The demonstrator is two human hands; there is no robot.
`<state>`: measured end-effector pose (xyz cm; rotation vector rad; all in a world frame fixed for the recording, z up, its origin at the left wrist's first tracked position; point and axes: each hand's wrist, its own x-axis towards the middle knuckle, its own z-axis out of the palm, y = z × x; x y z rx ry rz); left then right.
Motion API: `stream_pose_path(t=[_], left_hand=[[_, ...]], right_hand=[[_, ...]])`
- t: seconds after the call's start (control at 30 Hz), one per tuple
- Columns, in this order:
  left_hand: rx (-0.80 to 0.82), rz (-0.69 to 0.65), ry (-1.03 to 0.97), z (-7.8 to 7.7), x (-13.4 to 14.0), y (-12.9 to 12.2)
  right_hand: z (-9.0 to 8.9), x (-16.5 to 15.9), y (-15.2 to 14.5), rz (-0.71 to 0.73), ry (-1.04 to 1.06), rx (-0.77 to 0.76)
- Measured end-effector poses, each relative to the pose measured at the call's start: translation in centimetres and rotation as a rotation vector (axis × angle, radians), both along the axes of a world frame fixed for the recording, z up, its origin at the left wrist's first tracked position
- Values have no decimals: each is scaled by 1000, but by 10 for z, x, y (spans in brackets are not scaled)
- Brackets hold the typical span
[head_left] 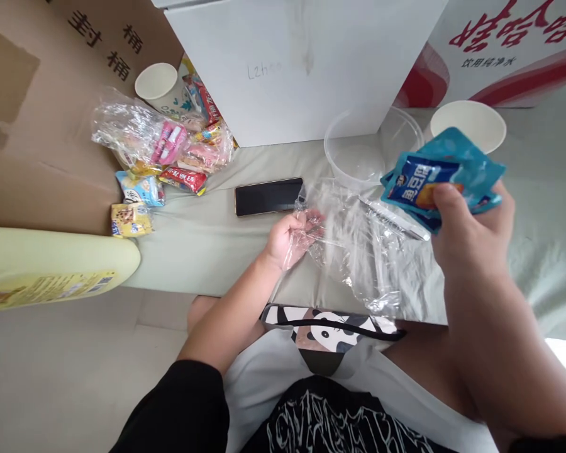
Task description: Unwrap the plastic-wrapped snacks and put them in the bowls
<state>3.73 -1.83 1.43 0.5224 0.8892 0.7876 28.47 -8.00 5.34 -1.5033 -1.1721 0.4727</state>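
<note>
My right hand (pixel 474 236) is raised at the right, gripping several blue snack packets (pixel 446 179) fanned out under the thumb. My left hand (pixel 295 239) is closed around the edge of a clear plastic bag (pixel 358 251), its fingers seen through the crinkled film. The bag spreads over the bench to the right of that hand. Behind the bag stands a clear round plastic tub (pixel 353 151), partly covered by the film. A white paper bowl (pixel 469 126) sits beyond the packets, its near side hidden by them.
A dark phone (pixel 268 197) lies left of the tub. Snack packets (pixel 183 179) and a paper cup (pixel 156 85) crowd the left, against a cardboard box (pixel 51 126). White boxes (pixel 287 75) line the back. A panda-patterned item (pixel 330 333) rests across the lap.
</note>
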Motion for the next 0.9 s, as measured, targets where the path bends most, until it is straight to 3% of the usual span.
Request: stream_pose_path(t=[0.1,0.17,0.23,0.3,0.47,0.6,0.7,0.83,0.9], left_hand=[[-24,-5,-26,0,0,1],[-30,-3,-31,0,-1,1],[-29,-3,-24,0,-2,1],[-10,-12,-25,0,-2,0],[90,-67,-82,7,-8,-2],[263,-134,-14,18,-21,-1],[429,-79,142,22,-31,4],[524,133,232,18,-38,10],[504,175,219,16,-38,12]], right_hand=[[27,-2,20,-149,59,74],[42,-5,23,-212,-38,-47],[44,-9,15,-233,-138,-131],[33,-12,2,-150,-172,-150],[-15,-21,-22,152,-322,-307],[-32,-30,-23,163,-393,-238],[-36,-39,-24,97,-240,-207],[-41,-52,-28,366,300,-334],[-39,-56,-26,422,527,-328]])
